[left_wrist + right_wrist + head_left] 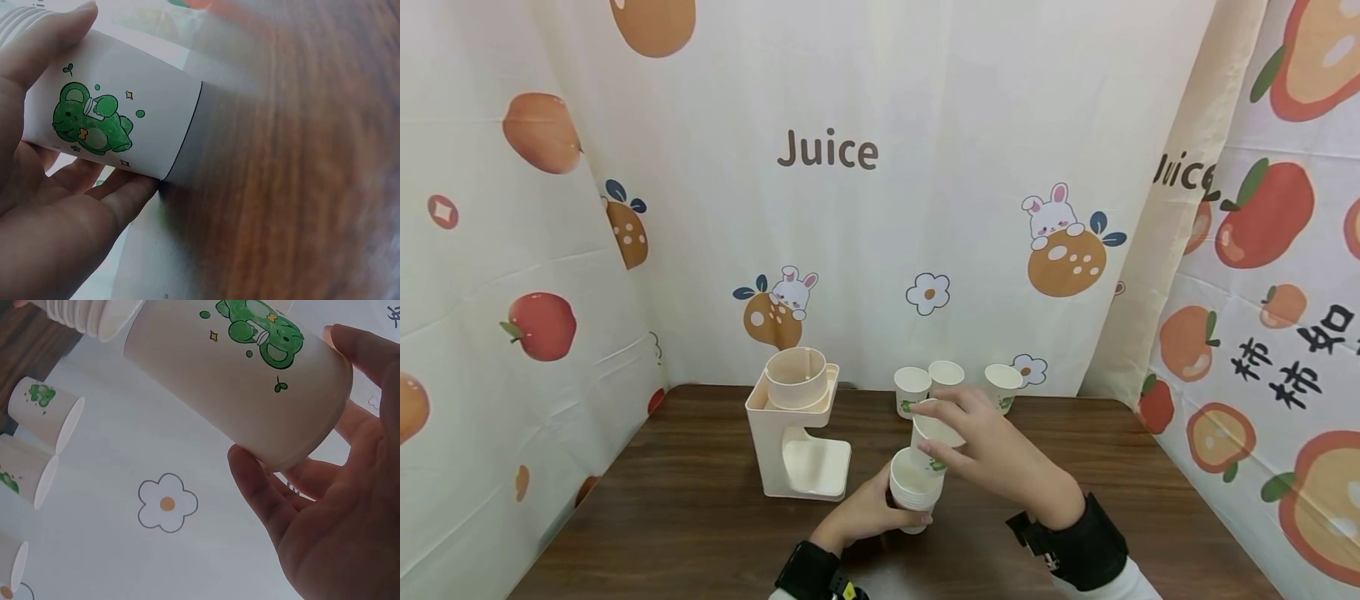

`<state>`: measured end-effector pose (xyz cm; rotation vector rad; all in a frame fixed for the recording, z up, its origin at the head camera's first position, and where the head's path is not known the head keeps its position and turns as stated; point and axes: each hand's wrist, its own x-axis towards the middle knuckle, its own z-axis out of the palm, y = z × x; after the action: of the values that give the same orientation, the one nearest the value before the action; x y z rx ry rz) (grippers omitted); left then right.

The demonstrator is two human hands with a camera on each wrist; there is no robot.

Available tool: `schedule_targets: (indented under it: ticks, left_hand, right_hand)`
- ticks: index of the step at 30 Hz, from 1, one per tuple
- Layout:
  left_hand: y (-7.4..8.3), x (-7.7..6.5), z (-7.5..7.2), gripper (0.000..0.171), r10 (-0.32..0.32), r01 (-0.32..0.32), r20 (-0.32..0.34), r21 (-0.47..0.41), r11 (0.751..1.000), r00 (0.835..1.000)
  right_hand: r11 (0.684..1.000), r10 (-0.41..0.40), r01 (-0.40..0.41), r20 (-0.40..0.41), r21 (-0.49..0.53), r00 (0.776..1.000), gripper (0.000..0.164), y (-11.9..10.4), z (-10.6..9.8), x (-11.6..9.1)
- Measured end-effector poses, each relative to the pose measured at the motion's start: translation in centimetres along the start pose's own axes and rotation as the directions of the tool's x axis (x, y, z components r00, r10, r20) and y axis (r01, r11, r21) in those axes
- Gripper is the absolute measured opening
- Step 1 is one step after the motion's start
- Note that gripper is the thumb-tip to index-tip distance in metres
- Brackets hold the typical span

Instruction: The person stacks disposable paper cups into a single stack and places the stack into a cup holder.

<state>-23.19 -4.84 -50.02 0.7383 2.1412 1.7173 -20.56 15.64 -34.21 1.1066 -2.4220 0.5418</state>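
A nested stack of white paper cups (916, 492) is gripped by my left hand (867, 510) just above the table. In the left wrist view my thumb lies along the side of the outer paper cup (156, 69), which has a green bear print, and the fingers curl beneath it. My right hand (1000, 450) holds a single paper cup (931, 432) near its rim, with the base close above the mouth of the stack. The right wrist view shows fingers and thumb round the rim of that bear-printed cup (219, 375).
Behind my right hand stand three paper cups, one on the left (912, 393), one beside it (946, 374) and one farther right (1003, 387). A cream appliance (775, 446) with a round top and low platform stands left. Fruit-printed curtains (880, 233) border the wooden table (685, 500).
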Motion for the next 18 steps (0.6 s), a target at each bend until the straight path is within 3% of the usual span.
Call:
schedule_targets:
  ticks: [18]
  left_hand:
    - [0.2,0.0,0.0,0.078,0.021,-0.021,0.018,-0.006,1.000,1.000]
  right_hand:
    - [0.999,-0.006,0.004,0.046,0.043,0.999,0.040,-0.8,2.0,-0.4]
